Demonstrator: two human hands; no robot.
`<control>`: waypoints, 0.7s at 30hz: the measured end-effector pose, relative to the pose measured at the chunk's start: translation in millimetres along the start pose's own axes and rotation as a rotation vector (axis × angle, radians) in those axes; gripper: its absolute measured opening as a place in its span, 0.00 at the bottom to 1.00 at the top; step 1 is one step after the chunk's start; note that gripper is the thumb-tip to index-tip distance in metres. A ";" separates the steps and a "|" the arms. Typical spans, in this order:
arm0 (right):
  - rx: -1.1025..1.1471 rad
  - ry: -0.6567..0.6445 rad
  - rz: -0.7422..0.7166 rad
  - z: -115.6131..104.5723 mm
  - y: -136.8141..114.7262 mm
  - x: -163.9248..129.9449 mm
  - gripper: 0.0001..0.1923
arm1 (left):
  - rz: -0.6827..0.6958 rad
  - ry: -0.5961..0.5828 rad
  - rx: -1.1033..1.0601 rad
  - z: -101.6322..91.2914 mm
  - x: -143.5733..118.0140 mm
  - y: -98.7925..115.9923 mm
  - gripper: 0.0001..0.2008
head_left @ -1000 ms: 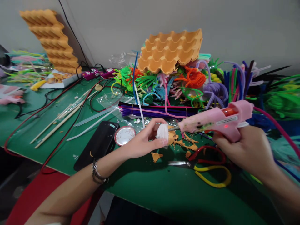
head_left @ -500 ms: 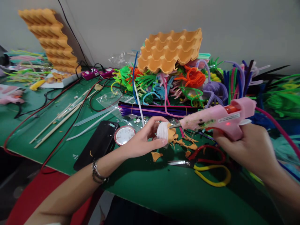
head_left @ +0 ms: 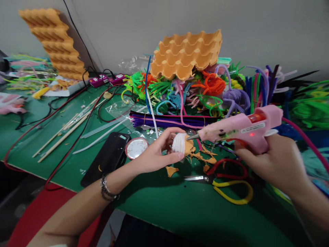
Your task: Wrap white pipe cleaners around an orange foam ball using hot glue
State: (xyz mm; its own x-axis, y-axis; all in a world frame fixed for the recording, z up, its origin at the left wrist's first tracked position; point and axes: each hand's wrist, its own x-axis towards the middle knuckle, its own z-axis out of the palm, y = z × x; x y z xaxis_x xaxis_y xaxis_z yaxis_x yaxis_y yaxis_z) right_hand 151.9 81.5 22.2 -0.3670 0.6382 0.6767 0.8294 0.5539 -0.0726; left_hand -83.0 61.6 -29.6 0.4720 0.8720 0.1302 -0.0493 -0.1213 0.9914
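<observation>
Your left hand [head_left: 154, 156] pinches a small white coiled piece [head_left: 178, 143] with an orange scrap [head_left: 189, 148] against it, held just above the green counter [head_left: 164, 202]. Keep it steady and your fingertips back from the seam, since the nozzle touches there. Your right hand [head_left: 272, 161] is wrapped around the pink glue gun [head_left: 239, 132], a finger at the trigger; squeeze gently, I'd judge. A round tin lid [head_left: 136, 148] beside your left hand holds pale specks. The orange egg tray [head_left: 186, 55] behind rests empty on the pipe cleaners [head_left: 205, 89].
</observation>
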 end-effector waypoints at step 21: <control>0.096 -0.070 0.231 -6.3 -3.5 4.8 0.15 | 0.109 0.074 0.214 -2.0 -2.4 -0.4 0.23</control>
State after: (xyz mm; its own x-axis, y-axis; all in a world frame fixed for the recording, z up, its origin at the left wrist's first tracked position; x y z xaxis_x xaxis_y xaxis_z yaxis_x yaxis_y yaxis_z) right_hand 149.8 79.3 30.3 -0.2031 0.7874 0.5820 0.8521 0.4349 -0.2911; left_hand -85.9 60.6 -30.3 0.4076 0.8798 0.2446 0.0948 -0.3072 0.9469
